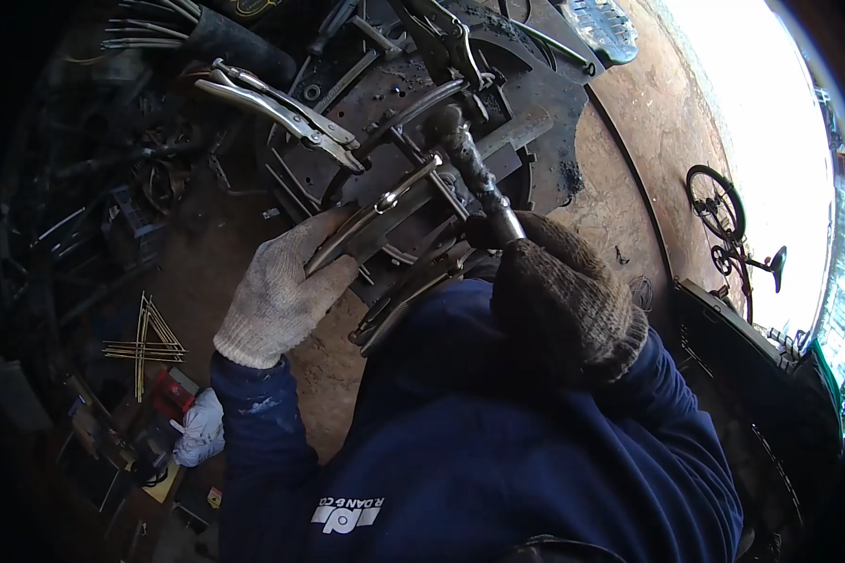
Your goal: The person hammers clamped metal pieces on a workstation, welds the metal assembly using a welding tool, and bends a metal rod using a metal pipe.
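Note:
My left hand (286, 286), in a light grey knit glove, is closed around the long metal handles of what look like locking pliers (385, 202). Their far end reaches the steel pieces on the round metal table (559, 108). A darker, dirty glove covers my right hand (568, 291), whose fingers wrap the metal handle of a hammer (479, 178) with lumpy weld along its shaft. The hammer's head is over the workpiece, close to the pliers' tip; I cannot tell whether they touch. Other locking pliers (286, 113) lie at the table's upper left.
More clamps (446, 38) sit at the table's far side. Welding rods (145, 347) lie on the floor at left, near a white bag (200, 429). A bundle of rods (155, 23) stands in a dark tube. A bicycle (732, 220) is at the right.

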`<state>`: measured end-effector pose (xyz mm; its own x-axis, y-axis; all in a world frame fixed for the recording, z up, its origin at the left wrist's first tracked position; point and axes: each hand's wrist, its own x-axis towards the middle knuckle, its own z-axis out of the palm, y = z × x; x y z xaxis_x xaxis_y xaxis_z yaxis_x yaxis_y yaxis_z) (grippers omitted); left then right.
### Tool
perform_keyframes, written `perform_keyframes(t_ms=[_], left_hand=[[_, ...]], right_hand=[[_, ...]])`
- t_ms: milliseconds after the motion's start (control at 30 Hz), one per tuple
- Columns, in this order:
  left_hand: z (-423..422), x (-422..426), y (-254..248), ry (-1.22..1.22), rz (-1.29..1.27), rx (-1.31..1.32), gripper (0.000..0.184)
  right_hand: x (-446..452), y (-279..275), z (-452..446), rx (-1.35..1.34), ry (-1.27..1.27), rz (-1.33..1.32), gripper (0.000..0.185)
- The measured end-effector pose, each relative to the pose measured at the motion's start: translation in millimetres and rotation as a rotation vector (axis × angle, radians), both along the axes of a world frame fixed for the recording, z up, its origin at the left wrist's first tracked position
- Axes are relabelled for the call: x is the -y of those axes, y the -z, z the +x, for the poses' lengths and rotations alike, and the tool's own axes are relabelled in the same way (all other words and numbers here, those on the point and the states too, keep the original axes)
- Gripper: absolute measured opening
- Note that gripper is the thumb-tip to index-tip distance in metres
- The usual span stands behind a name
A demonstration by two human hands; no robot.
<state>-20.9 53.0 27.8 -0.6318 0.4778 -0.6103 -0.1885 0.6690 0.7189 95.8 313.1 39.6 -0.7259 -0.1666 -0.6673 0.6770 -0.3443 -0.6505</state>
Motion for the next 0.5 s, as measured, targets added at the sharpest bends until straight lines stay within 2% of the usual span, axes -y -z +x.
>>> perform_keyframes(t_ms=[33, 167, 233, 267, 333, 367, 433, 467, 500], left_hand=[[-0.5, 0.0, -0.4, 0.011, -0.017, 0.003, 0.044], [2.5, 2.8, 8.0, -0.007, -0.012, -0.055, 0.048], [3.9, 7.8, 15.0, 0.013, 0.005, -0.080, 0.048], [3.7, 9.1, 16.6, 0.032, 0.021, -0.108, 0.047], [1.2, 5.1, 13.6, 0.024, 0.014, -0.073, 0.047], [1.3, 4.8, 12.9, 0.010, -0.002, -0.033, 0.047], [5.3, 11.6, 26.6, 0.008, 0.030, -0.097, 0.046], [6.0, 13.4, 27.8, 0.010, 0.046, -0.131, 0.046], [5.5, 12.9, 26.6, 0.011, 0.061, -0.166, 0.046]], right_hand=[[-2.6, -1.5, -0.9, 0.040, 0.069, -0.119, 0.044], [-3.0, -2.9, -1.6, -0.158, 0.086, -0.012, 0.042], [14.9, 0.9, 4.5, -0.101, 0.358, -0.201, 0.042], [17.6, 2.5, 6.2, -0.103, 0.359, -0.196, 0.042], [21.2, 4.1, 7.8, -0.100, -0.047, 0.213, 0.045], [20.2, 0.7, 7.1, -0.096, -0.049, 0.214, 0.045], [13.2, -14.1, 0.4, -0.105, 0.177, -0.052, 0.049], [10.1, -21.2, -6.0, -0.102, 0.139, 0.114, 0.049], [11.3, -20.9, -6.6, -0.104, 0.138, 0.116, 0.049]])
